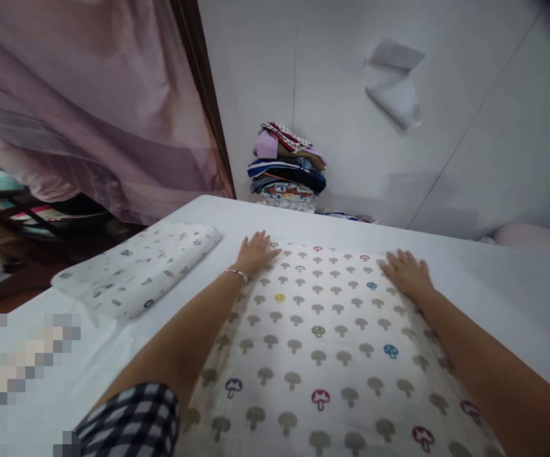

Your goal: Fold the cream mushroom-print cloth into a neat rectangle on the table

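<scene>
A white cloth printed with grey and coloured mushrooms [317, 308] lies spread flat before me, running from the bottom edge of the view toward the far side of the table. My left hand [256, 251] rests on its far left corner, fingers stretched forward and a bracelet at the wrist. On the far right corner lies my right hand [408, 273], palm down with the fingers spread. Neither hand grips the cloth. To the left of my left arm is a folded white cloth with small dark prints [160, 263].
The white table [465, 273] ends near a pale wall [351, 114]. A pile of folded clothes [288, 168] stands beyond its far edge. A pink curtain [113, 95] hangs at the left. A pinkish bundle [536, 238] sits at the far right, and a blurred patch covers the lower left.
</scene>
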A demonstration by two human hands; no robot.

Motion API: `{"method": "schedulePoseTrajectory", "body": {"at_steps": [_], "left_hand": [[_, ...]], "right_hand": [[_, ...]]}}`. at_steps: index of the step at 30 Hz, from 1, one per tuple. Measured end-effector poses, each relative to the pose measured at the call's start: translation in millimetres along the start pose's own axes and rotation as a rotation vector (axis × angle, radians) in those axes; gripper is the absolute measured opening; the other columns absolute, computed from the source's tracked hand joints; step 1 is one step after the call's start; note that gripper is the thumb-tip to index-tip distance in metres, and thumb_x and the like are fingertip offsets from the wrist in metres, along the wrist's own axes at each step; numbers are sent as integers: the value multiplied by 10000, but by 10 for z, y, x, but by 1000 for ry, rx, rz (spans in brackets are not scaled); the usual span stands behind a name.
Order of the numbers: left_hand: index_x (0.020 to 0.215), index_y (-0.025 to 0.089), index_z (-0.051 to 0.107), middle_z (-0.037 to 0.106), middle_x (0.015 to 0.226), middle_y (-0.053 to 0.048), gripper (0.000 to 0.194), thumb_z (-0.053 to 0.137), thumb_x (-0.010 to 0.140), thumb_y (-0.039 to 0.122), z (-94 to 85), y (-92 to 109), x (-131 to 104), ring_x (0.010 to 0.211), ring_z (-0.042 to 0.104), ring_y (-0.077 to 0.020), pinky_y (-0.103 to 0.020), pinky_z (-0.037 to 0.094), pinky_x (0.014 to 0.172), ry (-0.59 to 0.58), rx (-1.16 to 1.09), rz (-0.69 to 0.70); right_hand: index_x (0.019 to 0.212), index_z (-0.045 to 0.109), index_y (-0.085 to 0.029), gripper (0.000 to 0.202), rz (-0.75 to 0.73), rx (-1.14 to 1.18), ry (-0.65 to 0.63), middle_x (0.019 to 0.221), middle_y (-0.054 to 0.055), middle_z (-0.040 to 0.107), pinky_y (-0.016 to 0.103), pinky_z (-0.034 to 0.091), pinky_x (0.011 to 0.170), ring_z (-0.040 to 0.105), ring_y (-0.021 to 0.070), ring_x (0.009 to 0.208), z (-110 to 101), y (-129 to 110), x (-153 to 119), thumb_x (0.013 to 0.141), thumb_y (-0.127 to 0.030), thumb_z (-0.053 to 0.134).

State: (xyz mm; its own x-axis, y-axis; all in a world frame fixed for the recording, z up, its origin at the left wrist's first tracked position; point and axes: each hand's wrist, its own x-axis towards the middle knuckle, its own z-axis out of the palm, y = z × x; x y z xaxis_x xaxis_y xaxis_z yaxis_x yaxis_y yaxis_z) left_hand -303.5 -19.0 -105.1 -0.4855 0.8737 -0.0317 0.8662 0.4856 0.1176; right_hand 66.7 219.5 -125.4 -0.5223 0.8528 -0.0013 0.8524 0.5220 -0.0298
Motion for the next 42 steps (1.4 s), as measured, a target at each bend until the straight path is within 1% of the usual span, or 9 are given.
{"method": "schedulePoseTrajectory", "body": {"at_steps": [4,9,12,17,22,25,37,40,42], "left_hand": [[1443,230,286,174,1551,-59,711,202,872,644,32,-174,-70,1418,154,-277,-533,140,1121,1,-33,-75],[1445,238,288,176,1549,-72,702,224,869,634,-30,-153,-35,1418,157,-287,-548,141,1118,-37,-51,-85],[1457,222,257,120,1555,-107,707,253,875,624,-150,-120,-126,1416,169,-286,-529,199,1104,-47,-67,-123],[1457,238,256,128,1555,-97,608,269,923,529,-221,-17,-886,1423,155,-250,-507,183,1116,32,15,32],[1425,234,344,249,1524,-90,628,326,896,571,-12,77,-2068,1407,210,-267,-512,220,1113,116,72,275],[1408,255,378,301,1505,-75,599,337,892,555,122,70,-2510,1398,239,-265,-509,230,1111,151,77,279],[1268,220,537,424,1434,-94,471,394,874,435,3,112,-2939,1351,342,-270,-470,323,1078,162,-68,122],[1236,162,550,502,1374,-84,494,364,873,440,-83,112,-3104,1284,441,-238,-394,347,1081,170,-294,-32],[1237,170,546,537,1341,-58,512,350,868,466,-142,136,-3215,1218,506,-239,-406,381,1058,198,-409,-170]], "right_hand": [[1429,337,-253,637,74,63,-27,1534,59,227,616,216,1066,207,297,1393,76,267,11,914,-581,155],[1418,364,-222,624,66,86,-30,1522,99,249,636,226,1046,218,324,1385,29,196,16,917,-554,197],[1425,349,-209,628,65,68,10,1526,108,233,616,215,1065,205,309,1392,-29,183,-250,919,-551,204],[1444,309,-214,628,2,40,-21,1530,75,233,557,210,1099,171,274,1410,-20,406,-1284,921,-542,194],[1425,354,-238,617,-39,50,-17,1530,57,232,531,207,1109,160,264,1414,81,541,-2493,911,-556,227],[1429,350,-232,605,-33,99,-16,1531,66,226,532,207,1106,159,265,1414,94,520,-2881,920,-543,244],[1413,373,-219,536,40,387,-7,1516,68,261,495,160,1134,198,228,1406,-156,606,-3361,942,-464,301],[1373,432,-201,559,182,719,145,1462,81,378,418,322,1082,348,217,1343,-228,756,-3533,921,-514,327],[1326,477,-166,566,326,942,275,1374,117,488,354,472,929,502,219,1214,-278,846,-3644,894,-518,376]]}}
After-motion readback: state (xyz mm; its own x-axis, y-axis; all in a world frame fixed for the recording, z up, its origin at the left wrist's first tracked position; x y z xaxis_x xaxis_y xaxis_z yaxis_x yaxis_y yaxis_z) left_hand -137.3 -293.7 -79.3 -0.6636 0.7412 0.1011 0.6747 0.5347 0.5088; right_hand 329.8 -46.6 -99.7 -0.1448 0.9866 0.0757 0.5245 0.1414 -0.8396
